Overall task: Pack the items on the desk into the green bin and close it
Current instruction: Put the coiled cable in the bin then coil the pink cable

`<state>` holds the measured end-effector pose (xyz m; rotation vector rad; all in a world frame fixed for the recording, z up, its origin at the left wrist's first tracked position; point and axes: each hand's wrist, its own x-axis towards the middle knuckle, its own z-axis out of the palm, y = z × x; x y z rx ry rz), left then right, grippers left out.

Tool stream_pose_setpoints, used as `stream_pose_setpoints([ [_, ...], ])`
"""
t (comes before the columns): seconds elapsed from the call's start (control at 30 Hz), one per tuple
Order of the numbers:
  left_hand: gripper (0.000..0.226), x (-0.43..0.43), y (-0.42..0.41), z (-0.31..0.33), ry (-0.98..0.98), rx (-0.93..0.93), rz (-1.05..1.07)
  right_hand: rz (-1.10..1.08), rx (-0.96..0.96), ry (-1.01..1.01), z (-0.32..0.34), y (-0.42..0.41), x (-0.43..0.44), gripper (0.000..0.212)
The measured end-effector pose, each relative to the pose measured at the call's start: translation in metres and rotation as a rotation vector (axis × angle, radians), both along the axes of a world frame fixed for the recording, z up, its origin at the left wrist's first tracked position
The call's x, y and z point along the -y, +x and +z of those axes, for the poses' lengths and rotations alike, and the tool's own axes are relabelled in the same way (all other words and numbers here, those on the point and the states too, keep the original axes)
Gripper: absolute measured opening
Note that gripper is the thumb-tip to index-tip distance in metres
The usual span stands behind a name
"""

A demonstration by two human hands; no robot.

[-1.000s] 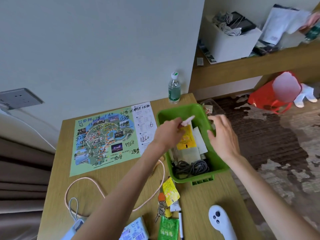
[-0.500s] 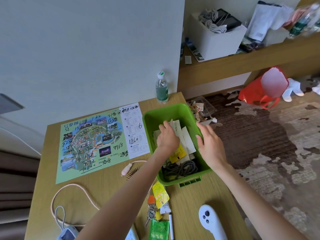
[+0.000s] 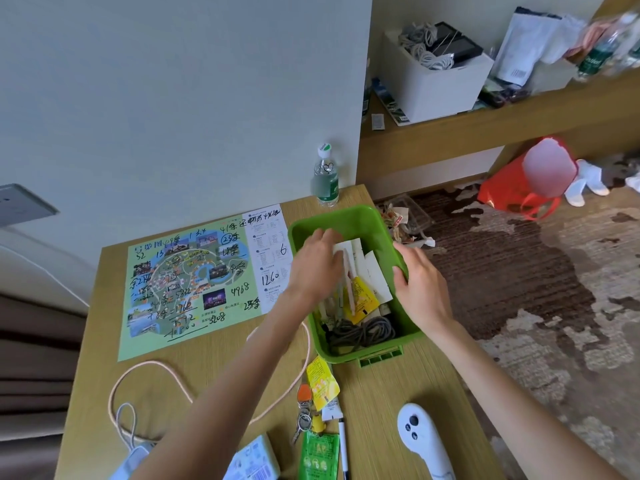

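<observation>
Near edge of the desk: the unpacked items lie here, all nearer than both hands. From left to right they are a white charger with a pink cable looping toward the far side, a tissue pack, a green packet, keys, a pen and a white controller. A yellow packet lies just beside the near wall of the green bin.

The bin stands on the right half of the desk, its long axis running near to far and leaning slightly left at the far end. It already holds a coiled dark cord, a yellow sachet and white paper slips.

The left hand is inside the bin at its far-left part. It is palm down with the fingers spread fairly flat on the paper slips, and I see nothing pinched in it. The right hand grips the bin's right wall, thumb inside and fingers over the rim.

Judgement: the coming move runs back toward the near edge. The free left hand is better placed for the cluster of small items, which lies along its forearm. The controller lies on the right arm's side.

Farther off, a printed map lies flat to the left of the bin, and a bottle stands at the wall. I cannot identify a lid.
</observation>
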<state>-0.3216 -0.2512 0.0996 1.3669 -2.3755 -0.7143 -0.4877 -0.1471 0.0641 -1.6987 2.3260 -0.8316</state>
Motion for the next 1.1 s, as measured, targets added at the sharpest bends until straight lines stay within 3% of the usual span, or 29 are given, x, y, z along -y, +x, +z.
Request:
stream_pose_setpoints([
  [0.17,0.019,-0.008,0.072,0.007,-0.108,-0.219,0.097,-0.018,-0.083,-0.026,0.015,0.017,-0.003,0.046],
  [0.33,0.020,-0.026,0.151,-0.041,-0.005,-0.135,0.295,0.184,0.030,-0.206,0.040,0.086,-0.013,0.032],
  [0.43,0.019,-0.043,0.176,-0.075,0.119,-0.028,0.258,0.444,0.047,-0.228,0.035,0.138,-0.022,0.025],
  [0.57,0.014,-0.065,0.196,-0.106,0.247,0.087,0.148,0.661,-0.019,-0.047,0.001,0.181,-0.032,0.021],
  [0.73,0.008,-0.089,0.232,-0.123,0.391,0.223,-0.038,0.772,-0.221,0.333,-0.053,0.194,-0.034,0.025],
  [0.87,0.012,-0.101,0.256,-0.130,0.412,0.271,-0.107,0.842,-0.369,0.499,-0.076,0.196,-0.037,0.030],
  [0.97,0.019,-0.105,0.263,-0.133,0.366,0.286,-0.138,0.822,-0.352,0.525,-0.080,0.199,-0.032,0.025],
  [1.1,0.013,-0.105,0.267,-0.132,0.324,0.217,-0.072,0.736,-0.173,0.483,-0.074,0.204,-0.013,0.013],
])
